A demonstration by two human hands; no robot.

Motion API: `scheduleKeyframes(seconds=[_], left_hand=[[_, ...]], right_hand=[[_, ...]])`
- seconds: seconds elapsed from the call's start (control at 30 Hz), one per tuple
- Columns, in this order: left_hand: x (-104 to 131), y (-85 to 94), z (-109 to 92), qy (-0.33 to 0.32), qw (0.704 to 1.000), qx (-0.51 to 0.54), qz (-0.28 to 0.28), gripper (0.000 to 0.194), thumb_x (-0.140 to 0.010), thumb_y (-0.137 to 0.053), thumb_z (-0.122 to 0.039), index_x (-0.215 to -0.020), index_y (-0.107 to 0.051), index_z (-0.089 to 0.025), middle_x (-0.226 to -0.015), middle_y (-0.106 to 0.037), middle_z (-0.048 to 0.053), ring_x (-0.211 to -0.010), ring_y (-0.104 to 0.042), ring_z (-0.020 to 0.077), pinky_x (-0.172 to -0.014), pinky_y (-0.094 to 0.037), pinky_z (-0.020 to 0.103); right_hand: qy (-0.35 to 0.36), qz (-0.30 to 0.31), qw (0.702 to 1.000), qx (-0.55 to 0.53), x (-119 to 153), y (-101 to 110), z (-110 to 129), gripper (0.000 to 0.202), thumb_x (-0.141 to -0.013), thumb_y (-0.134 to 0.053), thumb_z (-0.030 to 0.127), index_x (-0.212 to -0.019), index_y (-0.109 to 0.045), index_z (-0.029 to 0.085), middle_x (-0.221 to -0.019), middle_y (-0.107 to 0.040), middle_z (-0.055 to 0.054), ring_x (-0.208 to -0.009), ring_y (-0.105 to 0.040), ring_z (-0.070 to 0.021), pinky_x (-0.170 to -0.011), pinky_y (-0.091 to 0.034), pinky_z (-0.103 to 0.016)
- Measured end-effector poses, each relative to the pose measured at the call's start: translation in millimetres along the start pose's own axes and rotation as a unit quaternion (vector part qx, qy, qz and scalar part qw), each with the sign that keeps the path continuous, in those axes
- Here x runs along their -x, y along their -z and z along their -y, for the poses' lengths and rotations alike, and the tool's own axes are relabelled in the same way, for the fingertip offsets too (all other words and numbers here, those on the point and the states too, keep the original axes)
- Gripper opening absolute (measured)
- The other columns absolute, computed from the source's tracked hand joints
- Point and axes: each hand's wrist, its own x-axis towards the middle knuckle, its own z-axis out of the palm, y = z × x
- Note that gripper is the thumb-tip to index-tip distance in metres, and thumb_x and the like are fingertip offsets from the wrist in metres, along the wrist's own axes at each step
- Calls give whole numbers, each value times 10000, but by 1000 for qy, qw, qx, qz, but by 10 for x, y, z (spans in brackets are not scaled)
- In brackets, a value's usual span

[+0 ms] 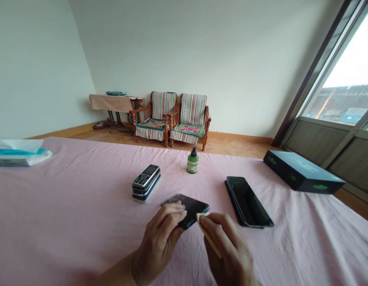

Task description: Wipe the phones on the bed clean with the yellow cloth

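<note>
On the pink-cloth-covered surface, well in from its far edge, the left hand was clamped on a black, flat, rectangular phone. The right hand pinched a folded, pale-yellow cloth at the phone's right end. A green plastic bottle with a black top stood nearer the far edge.

Black phone, cream cloth, pink sheet, green bottle, 2 striped chair covers
</note>
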Motion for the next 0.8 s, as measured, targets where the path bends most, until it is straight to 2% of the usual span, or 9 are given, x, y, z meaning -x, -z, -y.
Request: scheduleKeyframes(seconds=[0.43,0.8], left_hand=[[9,-37,74,-1,999,26,28,248,-952,-447,-85,-1178,-530,-145,-1087,-562,117,-1129,-529,236,-1031,-445,462],[-8,-11,74,-6,998,36,42,239,-951,-445,-81,-1159,-537,-152,-1090,-558,109,-1126,-527,229,-1057,-420,472]], right_hand=[[25,17,999,18,-1,5,-23,260,-896,-485,61,-1110,-589,165,-906,-607,-87,-790,-629,-163,-696,-549,-250],[29,31,999,7,-41,38,-25,245,-884,-486,37,-1073,-592,153,-883,-598,-88,-767,-609,-165,-668,-545,-264]])
